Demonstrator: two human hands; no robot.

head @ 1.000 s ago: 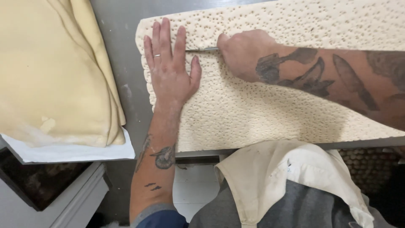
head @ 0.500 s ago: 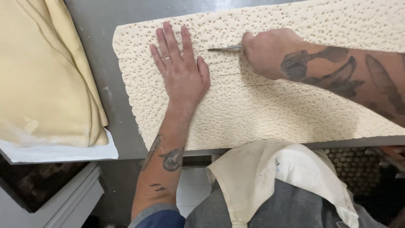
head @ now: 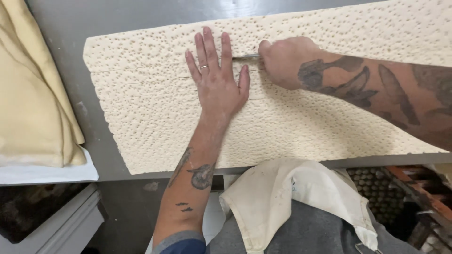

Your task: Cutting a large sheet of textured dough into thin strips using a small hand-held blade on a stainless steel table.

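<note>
A wide sheet of pale, dimpled dough (head: 155, 122) lies across a grey metal table (head: 117, 19). My left hand (head: 216, 80) presses flat on the sheet, fingers spread, a ring on one finger. My right hand (head: 285, 61) is closed around a small knife (head: 247, 56); only a short piece of the blade shows, lying in the dough just right of my left fingers. Thin straight cut lines run leftward across the sheet from the blade toward its left edge.
A stack of folded yellow dough sheets (head: 33, 108) sits on a white board (head: 47, 173) at the left. A cream apron (head: 292, 197) hangs over my front below the table edge. Dark clutter shows at the lower right.
The view has shifted so the sheet sits further right in the picture. My right hand with the knife has drawn closer to my left hand, and more cut lines show on the left part.
</note>
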